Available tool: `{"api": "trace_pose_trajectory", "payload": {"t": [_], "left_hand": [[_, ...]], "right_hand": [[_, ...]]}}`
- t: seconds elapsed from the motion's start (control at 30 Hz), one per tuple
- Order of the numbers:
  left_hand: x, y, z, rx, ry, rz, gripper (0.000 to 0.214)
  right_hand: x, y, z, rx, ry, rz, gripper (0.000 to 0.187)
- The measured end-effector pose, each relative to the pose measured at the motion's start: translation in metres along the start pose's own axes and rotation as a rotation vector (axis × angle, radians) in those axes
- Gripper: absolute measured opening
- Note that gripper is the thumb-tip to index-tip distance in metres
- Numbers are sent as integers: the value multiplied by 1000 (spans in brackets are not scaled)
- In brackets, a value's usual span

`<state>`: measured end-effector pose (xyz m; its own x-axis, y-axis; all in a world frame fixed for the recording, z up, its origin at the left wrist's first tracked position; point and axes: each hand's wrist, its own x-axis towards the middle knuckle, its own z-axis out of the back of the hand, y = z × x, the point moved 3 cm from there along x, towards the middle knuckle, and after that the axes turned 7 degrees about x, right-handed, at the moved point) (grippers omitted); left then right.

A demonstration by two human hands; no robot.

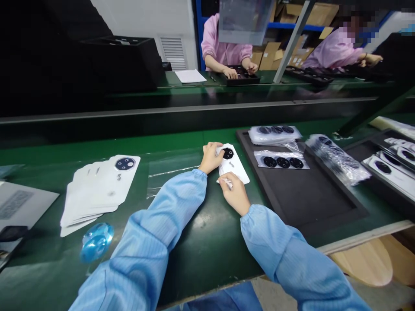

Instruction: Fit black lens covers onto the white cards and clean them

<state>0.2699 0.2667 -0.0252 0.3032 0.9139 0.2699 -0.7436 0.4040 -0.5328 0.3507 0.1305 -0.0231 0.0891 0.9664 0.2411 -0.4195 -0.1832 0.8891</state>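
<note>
Steadying white back cover (234,169), left hand (210,158) curled on its edge, right hand (236,195) pinching small white strip (226,182).

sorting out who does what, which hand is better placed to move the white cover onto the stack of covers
Left, likely. The left hand holds the far edge of the white cover, and the stack lies on its side. The right hand pinches a small white piece, so it is busy.
</note>
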Motion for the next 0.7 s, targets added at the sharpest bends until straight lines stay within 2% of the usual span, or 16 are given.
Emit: {"api": "trace_pose_trajectory", "payload": {"t": [0.4, 0.7], "left_hand": [[0, 14, 12, -82, 119, -207, 32], [10, 26, 3, -104, 135, -246, 31]], "right_hand": [[1, -5, -2, -4, 2, 0, 21], [2, -12, -6, 6, -6, 21, 20]]}}
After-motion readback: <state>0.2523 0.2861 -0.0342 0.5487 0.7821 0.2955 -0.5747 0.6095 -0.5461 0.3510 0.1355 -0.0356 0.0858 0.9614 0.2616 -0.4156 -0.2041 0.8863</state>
